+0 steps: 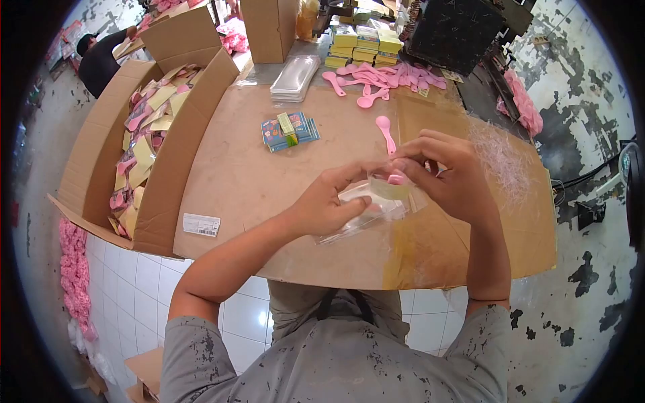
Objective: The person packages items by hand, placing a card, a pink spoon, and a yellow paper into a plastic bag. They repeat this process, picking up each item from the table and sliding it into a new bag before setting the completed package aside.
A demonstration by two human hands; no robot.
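Note:
My left hand is closed on a clear plastic bag, fingers and thumb along its left side. Inside or against the bag I see a pale yellow card and part of a pink spoon. At the bag's upper edge, my right hand is pinched, its fingertips close to those of the left; exactly what lies between them is partly hidden. A single loose pink spoon lies just beyond the fingertips. Further left rests a small stack of blue printed cards with a yellow-green band.
A large carton on the left holds many packed pink spoons with cards. At the back are clear bags, a pink spoon pile and banded card stacks. Clear plastic strips lie right. Another person bends far left.

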